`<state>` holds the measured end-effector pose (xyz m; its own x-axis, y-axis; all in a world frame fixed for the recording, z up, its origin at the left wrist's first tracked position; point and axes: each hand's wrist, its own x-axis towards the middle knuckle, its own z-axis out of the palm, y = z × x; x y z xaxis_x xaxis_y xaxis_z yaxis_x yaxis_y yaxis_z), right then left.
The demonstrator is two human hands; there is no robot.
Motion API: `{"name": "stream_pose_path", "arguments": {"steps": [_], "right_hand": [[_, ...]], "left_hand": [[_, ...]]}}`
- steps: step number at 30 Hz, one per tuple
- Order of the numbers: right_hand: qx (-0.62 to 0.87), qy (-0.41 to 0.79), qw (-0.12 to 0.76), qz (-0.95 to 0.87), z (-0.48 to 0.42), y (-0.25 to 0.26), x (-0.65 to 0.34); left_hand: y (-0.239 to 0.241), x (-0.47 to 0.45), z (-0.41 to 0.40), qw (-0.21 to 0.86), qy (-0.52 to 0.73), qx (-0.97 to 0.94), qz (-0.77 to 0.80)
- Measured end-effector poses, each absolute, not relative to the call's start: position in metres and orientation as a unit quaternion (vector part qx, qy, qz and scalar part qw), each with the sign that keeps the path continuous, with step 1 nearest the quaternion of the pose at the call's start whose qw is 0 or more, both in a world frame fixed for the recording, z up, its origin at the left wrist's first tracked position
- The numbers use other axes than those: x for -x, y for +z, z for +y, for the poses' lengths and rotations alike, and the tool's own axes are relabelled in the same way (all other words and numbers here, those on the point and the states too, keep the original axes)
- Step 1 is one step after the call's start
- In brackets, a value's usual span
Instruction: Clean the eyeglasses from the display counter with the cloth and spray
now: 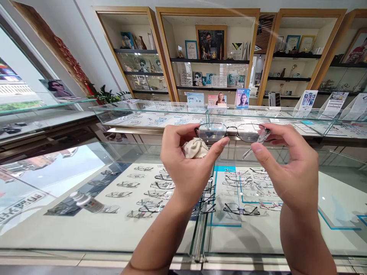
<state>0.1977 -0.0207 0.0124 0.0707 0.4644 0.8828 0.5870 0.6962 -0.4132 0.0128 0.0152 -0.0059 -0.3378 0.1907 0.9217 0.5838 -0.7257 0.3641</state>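
I hold up a pair of dark thin-framed glasses (233, 132) in front of me, above a glass display counter (86, 229). My left hand (187, 162) pinches the left lens rim between thumb and forefinger, and a crumpled beige cleaning cloth (195, 148) is tucked in its palm. My right hand (289, 164) grips the right end of the frame at the hinge, with the folded temple pointing down by its thumb.
Under the counter's glass lie several rows of spectacle frames (160, 187) on white and blue trays. A second glass counter (200, 114) with small advert cards stands beyond. Wooden wall shelves (209, 61) hold pictures and certificates. A green plant (107, 95) sits at the left.
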Motion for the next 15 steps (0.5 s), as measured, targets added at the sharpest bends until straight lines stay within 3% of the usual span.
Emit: {"name": "stream_pose_path", "arguments": {"steps": [15], "right_hand": [[0.403, -0.025, 0.606, -0.685, -0.0144, 0.0116, -0.2008]], "left_hand": [[-0.0054, -0.0112, 0.0165, 0.186, -0.744, 0.55, -0.332]]}}
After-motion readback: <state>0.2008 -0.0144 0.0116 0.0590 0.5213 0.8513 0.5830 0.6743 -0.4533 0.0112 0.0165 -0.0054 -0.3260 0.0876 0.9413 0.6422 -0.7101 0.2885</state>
